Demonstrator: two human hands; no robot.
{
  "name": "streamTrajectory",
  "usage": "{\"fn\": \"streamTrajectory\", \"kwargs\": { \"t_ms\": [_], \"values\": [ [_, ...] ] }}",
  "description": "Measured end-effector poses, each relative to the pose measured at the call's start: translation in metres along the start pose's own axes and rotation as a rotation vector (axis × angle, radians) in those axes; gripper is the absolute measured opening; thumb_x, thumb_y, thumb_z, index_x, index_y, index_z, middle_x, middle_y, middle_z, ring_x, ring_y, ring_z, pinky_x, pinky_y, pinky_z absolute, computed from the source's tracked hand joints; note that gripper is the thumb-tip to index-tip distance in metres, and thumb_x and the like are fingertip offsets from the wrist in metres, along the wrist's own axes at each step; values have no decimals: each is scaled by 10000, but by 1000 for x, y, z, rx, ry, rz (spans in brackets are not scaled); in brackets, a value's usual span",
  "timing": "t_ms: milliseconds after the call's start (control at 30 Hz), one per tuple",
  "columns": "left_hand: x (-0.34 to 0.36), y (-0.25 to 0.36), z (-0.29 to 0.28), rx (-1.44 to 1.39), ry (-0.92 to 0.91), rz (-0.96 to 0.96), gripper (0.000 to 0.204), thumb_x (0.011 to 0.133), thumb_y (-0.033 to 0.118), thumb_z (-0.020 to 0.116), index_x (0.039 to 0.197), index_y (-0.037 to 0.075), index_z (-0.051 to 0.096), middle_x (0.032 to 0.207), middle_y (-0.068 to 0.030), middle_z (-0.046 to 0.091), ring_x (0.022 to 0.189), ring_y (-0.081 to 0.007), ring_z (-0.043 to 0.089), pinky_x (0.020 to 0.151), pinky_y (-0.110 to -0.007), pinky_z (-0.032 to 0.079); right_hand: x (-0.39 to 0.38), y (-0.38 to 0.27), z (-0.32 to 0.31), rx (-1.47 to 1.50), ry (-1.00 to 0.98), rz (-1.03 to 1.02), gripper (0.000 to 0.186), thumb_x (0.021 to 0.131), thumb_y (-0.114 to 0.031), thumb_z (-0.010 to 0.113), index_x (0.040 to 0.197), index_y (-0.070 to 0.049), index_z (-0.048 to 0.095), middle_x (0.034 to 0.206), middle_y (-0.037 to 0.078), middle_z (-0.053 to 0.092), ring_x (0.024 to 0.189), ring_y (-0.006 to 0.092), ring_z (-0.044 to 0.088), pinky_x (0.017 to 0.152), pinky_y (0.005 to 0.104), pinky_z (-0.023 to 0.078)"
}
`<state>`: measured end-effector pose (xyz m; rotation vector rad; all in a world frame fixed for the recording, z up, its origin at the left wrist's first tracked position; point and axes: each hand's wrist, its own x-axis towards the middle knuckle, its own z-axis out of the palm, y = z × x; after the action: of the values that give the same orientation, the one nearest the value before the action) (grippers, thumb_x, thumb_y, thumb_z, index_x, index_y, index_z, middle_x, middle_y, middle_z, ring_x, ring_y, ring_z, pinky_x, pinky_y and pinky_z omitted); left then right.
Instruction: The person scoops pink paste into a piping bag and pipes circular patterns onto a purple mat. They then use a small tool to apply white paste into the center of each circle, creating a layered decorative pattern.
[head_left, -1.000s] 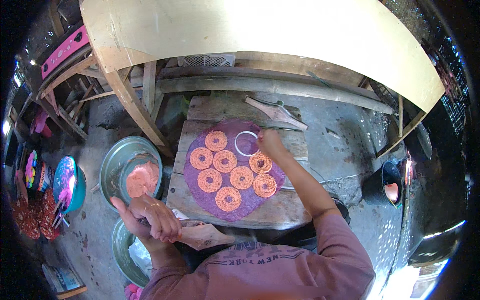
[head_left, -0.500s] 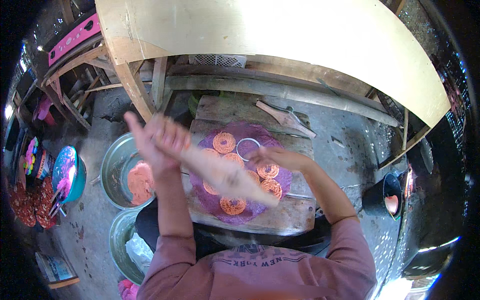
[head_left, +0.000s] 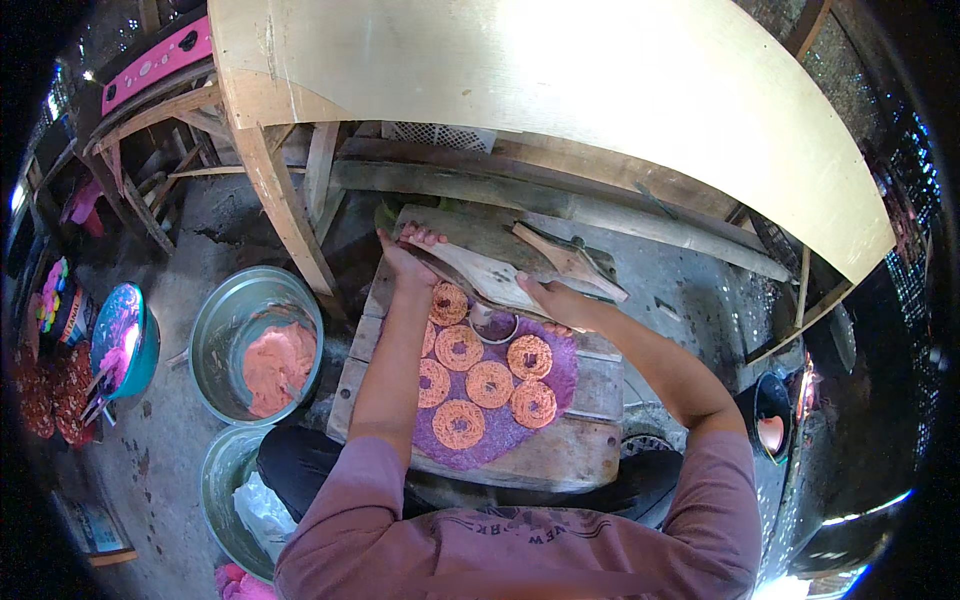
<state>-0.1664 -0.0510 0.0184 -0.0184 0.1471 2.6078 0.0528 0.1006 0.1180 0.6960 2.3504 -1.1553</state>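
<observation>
Shifted farther out since the earlier frame: wooden tool [head_left: 475,269], now over white ring [head_left: 515,331] on far part of purple sheet [head_left: 563,380]. Left hand [head_left: 408,256] — closed round one end. Right hand [head_left: 562,304] — closed round the other. Orange coils [head_left: 458,424]: spread on the sheet.

Wooden tool [head_left: 472,267] now above the white ring [head_left: 497,342], right fingers [head_left: 531,289] off the ring and onto the wood
</observation>
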Motion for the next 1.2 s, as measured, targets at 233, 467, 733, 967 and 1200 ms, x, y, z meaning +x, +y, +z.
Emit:
{"fn": "streamTrajectory", "kwargs": {
  "t_ms": [233,467,733,967,1200],
  "values": [
    [22,-20,-11,-120,-149,-64,674,900,712,202,605,149,426,526,-10,392,514,-207,396,595,-408,386,3,2,-11,-168,221,-34,969,834,-809,238,641,69,599,634,196,588,546,267,607,503,397,499],
    [-11,-43,-6,-95,121,-84,649,907,696,224,580,163,399,510,-3,372,475,-196,370,564,-393,371,-30,13,-8,-173,216,56,959,859,-773,266,828,115,627,597,173,577,526,252,602,478,390,496],
    [-23,-16,28,200,137,9,625,926,659,215,615,147,396,478,5,332,450,-179,365,530,-387,374,-23,18,34,-71,265,-48,902,908,-703,279,1045,129,598,717,252,619,603,264,640,605,380,518],
    [-14,-5,45,389,-58,-89,816,907,725,163,877,55,628,757,-128,591,687,-280,533,752,-438,465,-22,26,23,213,244,-49,917,857,-767,309,966,83,636,728,187,611,576,227,600,513,370,486],
    [-79,-16,-5,1545,-148,-464,851,906,726,238,1280,27,547,1235,-110,595,1258,-229,448,1084,-391,275,-26,58,22,446,269,-130,867,846,-776,331,826,38,628,616,102,548,522,168,534,421,296,408]
  ]
}}
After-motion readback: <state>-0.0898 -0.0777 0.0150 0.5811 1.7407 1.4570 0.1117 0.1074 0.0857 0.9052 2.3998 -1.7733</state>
